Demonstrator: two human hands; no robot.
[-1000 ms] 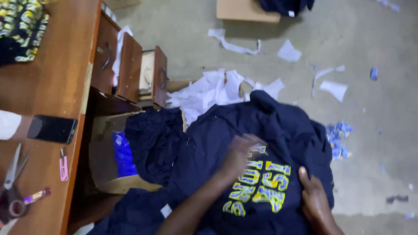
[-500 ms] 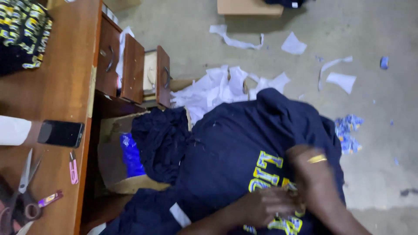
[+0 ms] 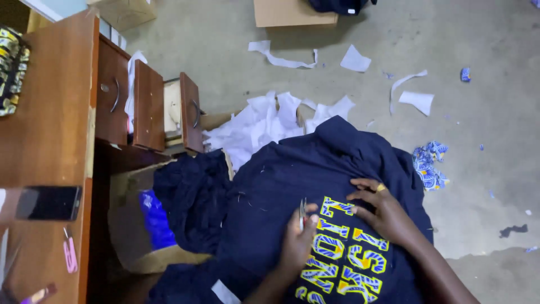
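Two hands on one navy garment (image 3: 292, 186)
Left hand (image 3: 296, 243) grasps one small tool (image 3: 303, 211); right hand (image 3: 380, 210) lies flat, released, at 3 o'clock.

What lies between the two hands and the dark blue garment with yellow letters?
Nothing visible does. The left hand holds a small tool at the yellow letters, and the right hand rests flat on the garment, touching the cloth directly.

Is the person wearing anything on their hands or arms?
Both arms are bare, with no sleeves or gloves in view. The right hand wears a yellow ring on one finger. The left hand shows no ring or band from here.
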